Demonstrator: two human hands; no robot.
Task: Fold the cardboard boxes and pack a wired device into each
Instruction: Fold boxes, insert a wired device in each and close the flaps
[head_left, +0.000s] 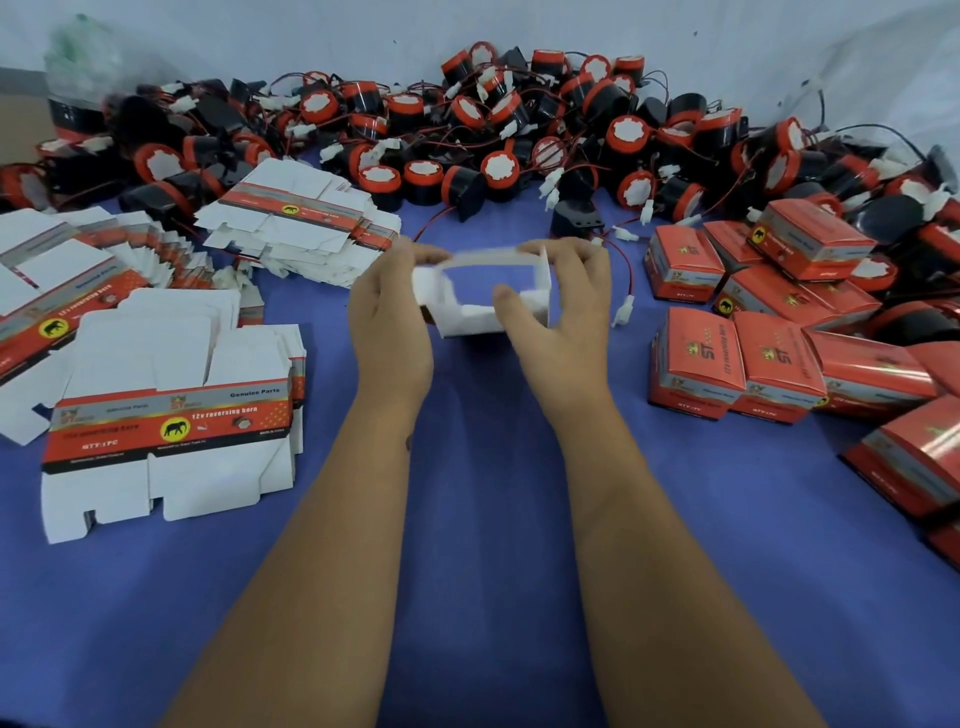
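In the head view, a half-formed cardboard box (485, 293) is held up just above the middle of the blue tabletop (488, 467), between both hands. Only its white inner faces are shown; it is opened into a rectangular tube, and the blue surface is seen through its hollow. Its long axis is laid left to right, parallel to the near edge, with the opening turned towards the camera and slightly upward. White flaps are seen folded in at its lower side, though their exact overlap is blurred. The left hand (387, 306) is clamped on the box's left end, fingers curled over the top edge. The right hand (563, 291) is clamped on the right end, its thumb pressed against the inner lower flap and its fingers wrapped over the far top corner. Flat printed box blanks (166, 415) are stacked along the left edge, with a second stack (296, 223) farther back. Red and black wired devices (467, 135) are heaped along the far edge. Closed red boxes (769, 364) are piled by the right edge.
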